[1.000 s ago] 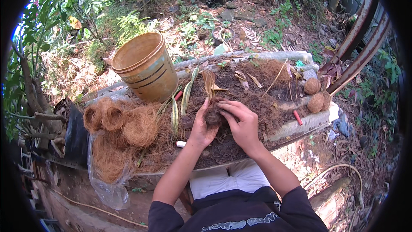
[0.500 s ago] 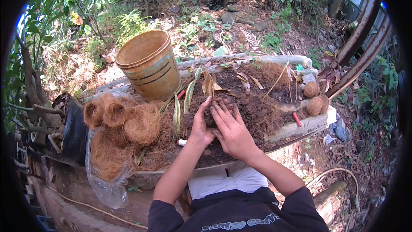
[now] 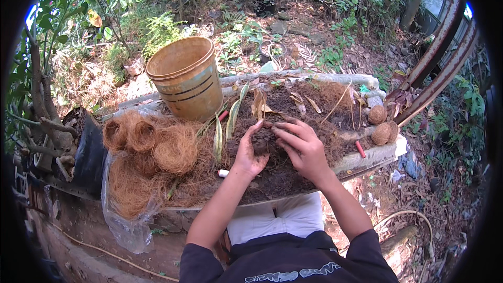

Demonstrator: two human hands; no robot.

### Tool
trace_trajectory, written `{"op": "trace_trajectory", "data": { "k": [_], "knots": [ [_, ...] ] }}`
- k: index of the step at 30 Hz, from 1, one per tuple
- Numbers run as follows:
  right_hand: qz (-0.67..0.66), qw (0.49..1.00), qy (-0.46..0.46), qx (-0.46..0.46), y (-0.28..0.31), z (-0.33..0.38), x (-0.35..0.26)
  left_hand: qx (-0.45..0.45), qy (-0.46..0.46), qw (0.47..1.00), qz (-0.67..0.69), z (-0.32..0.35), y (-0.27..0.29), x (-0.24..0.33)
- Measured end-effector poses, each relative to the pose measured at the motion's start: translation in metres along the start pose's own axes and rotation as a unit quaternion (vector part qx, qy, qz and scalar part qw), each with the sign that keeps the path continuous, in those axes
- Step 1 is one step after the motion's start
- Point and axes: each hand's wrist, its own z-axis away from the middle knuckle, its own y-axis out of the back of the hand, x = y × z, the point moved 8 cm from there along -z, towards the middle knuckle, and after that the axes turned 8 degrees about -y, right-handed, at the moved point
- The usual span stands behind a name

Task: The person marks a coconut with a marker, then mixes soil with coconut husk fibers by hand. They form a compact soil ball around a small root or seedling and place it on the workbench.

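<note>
A dark, rounded clump of soil (image 3: 262, 141) sits between my two hands above the soil heap. My left hand (image 3: 248, 156) cups its left side, the thumb up along the edge and the palm smeared with dirt. From the right, my right hand (image 3: 304, 149) curves its soiled fingers against the clump's upper right edge. A dry brown leaf (image 3: 258, 104) stands just behind the clump; whether it is rooted there I cannot tell. Two long variegated green leaves (image 3: 218, 139) lie to the left. Beside my left wrist is a small white cylinder (image 3: 223, 173).
Brown coir fibre (image 3: 133, 188), some shaped into nest-like cups (image 3: 174, 153), covers the table's left on clear plastic (image 3: 131, 236). A stained bucket (image 3: 209, 89) stands behind. Round fibre balls (image 3: 381, 133) and a red cylinder (image 3: 360, 149) lie at the right.
My right hand has drawn back to the right from on top of the clump, its fingers spreading and uncovering more soil. My left hand stays cupped at the clump's left side.
</note>
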Motion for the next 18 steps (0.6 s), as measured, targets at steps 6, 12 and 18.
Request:
{"op": "trace_trajectory", "data": {
  "k": [6, 12, 18],
  "knots": [
    [0.18, 0.957, 0.214, -0.078, -0.013, -0.007, -0.014, 0.002, 0.07, 0.997, -0.034, 0.014, -0.011, -0.006],
    [0.177, 0.955, 0.233, -0.043, -0.021, -0.005, 0.004, 0.026, 0.075, 0.997, -0.004, 0.009, -0.002, -0.012],
    [0.186, 0.954, 0.229, -0.047, -0.019, -0.01, -0.004, 0.041, 0.072, 0.996, -0.021, 0.019, -0.01, -0.005]
  ]
}}
